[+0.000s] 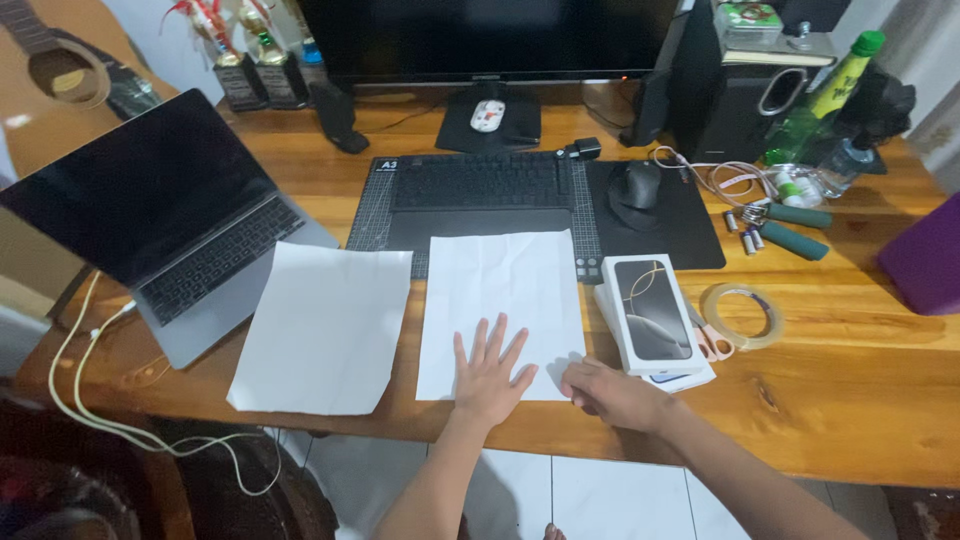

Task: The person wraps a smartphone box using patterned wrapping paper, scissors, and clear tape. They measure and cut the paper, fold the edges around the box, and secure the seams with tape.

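Head cam view from where I'm watching: both hands are down on the near edge of a wooden desk (850,400), working a sheet of white paper (505,290) that sits dead center, its far part overlapping a dark cutting mat (375,215). My left hand (490,375) lies flat on the paper's near edge, fingers spread wide apart, palm down, gripping nothing. My right hand (612,392) is at the sheet's near right corner, fingers curled together and low against the desk; looks like the fingertips are touching the corner, but I can't tell if they're actually pinching it. The paper has faint creases across it. A second white sheet (325,325) lies just to the left, slightly tilted, not touching the first one. Just right of the center sheet there's a phone box (652,310) stacked on another flat box, with pink-handled scissors (712,343) peeking out beside it and a roll of clear tape (742,315) near that. Far side of the mat holds a black keyboard (480,182), with a mouse (637,185) on a black pad to its right. An open laptop (170,215) sits at the left with a white cable (75,385) hanging off the desk edge, and a monitor (490,40) stands at the far center.
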